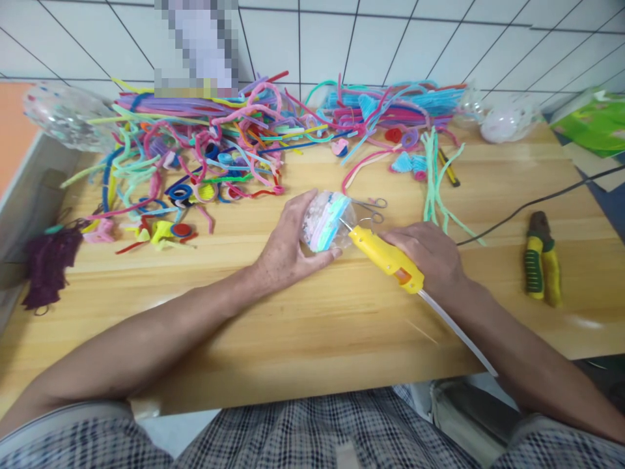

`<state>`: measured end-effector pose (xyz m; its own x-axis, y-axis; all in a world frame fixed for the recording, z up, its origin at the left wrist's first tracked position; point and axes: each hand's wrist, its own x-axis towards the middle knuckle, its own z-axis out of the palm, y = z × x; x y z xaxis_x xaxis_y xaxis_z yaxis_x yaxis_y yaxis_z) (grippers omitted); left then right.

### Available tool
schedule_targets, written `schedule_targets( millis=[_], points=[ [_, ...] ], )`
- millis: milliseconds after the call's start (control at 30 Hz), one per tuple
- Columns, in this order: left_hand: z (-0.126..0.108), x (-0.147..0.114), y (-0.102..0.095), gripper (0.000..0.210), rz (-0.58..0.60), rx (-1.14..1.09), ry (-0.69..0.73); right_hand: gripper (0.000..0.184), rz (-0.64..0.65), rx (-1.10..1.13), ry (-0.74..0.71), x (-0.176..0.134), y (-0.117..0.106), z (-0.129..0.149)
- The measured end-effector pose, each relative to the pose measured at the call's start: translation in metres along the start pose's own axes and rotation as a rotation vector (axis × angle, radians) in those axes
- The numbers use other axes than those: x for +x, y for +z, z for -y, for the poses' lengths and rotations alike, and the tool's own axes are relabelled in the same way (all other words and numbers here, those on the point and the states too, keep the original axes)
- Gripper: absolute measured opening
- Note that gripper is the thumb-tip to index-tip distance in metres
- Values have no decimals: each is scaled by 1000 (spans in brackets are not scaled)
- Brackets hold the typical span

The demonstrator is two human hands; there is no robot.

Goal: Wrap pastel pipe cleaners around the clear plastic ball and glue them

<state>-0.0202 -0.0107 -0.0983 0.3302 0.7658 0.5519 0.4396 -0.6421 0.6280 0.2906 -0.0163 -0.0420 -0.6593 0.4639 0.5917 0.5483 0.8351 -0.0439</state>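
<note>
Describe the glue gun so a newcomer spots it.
Find the wooden table, then the right hand over it. That hand holds the yellow glue gun, pointed toward the clear ball. Unlike the pliers farther right, it trails a translucent glue stick.

Room left of pliers (534,264), cord (576,180) beyond

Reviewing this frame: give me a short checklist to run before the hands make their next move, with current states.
1. Pastel-banded clear ball steadied by the left grip: ok.
2. Yellow glue gun held in the right grip: ok.
3. Glue stick loaded, its length trailing from the gun's rear: ok.
4. Nozzle touching the ball: cannot tell; it overlaps the ball's edge in this view.
5. Space just beyond the nozzle free: not ok; looped metal handles lie there.
6. Black cord plugged in: cannot tell; it leaves the picture.
</note>
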Motion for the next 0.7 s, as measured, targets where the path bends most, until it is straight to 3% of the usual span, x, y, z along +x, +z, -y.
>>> schedule_targets(
  millis=[367, 700],
  points=[
    [-3, 1, -2, 102, 14, 5, 2, 44, 60, -12, 3, -5, 0, -2],
    [-2, 1, -1, 102, 6, -7, 1, 33, 5, 32, -4, -2, 0, -2]
  ],
)
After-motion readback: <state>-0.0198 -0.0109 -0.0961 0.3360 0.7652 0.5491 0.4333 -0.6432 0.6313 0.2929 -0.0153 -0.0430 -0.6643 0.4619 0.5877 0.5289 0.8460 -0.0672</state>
